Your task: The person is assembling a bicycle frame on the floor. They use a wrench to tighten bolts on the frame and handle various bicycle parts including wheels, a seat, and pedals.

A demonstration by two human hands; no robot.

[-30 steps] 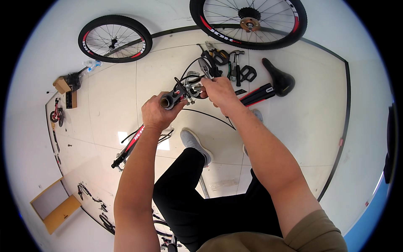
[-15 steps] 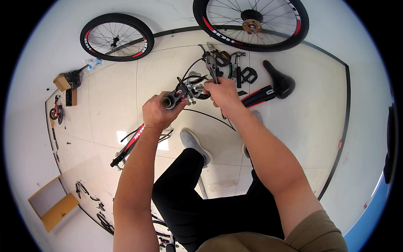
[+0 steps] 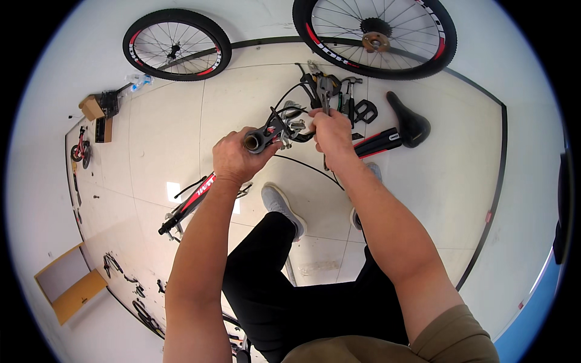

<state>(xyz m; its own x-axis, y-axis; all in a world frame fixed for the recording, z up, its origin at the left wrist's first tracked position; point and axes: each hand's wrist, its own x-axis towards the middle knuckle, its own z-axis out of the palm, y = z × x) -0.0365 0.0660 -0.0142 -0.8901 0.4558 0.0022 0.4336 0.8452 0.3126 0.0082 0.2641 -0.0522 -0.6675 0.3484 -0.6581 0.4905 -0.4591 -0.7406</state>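
Note:
My left hand (image 3: 237, 156) is wrapped round the bicycle frame (image 3: 195, 196), a black and red one, just beside the open round end of a tube (image 3: 254, 142). Silver metal parts and black cables (image 3: 296, 126) sit at the frame between my two hands. Closed on a grey wrench-like tool (image 3: 325, 88), my right hand (image 3: 332, 130) is close to those parts. The tool's head points away from me, above my fingers. My right hand hides its lower part, so I cannot tell whether it touches the frame.
Two bicycle wheels, a smaller-looking one (image 3: 177, 45) and one with a cassette (image 3: 375, 33), lean at the far wall. Beyond my right hand lie a hammer (image 3: 351, 97), a pedal (image 3: 365, 111) and a black saddle (image 3: 408, 121). A cardboard box (image 3: 92, 107) stands far left.
The whole view has shifted slightly. The wrench-like tool has swung a little to the right, from a leftward lean to nearly straight ahead. My left hand keeps its hold on the frame.

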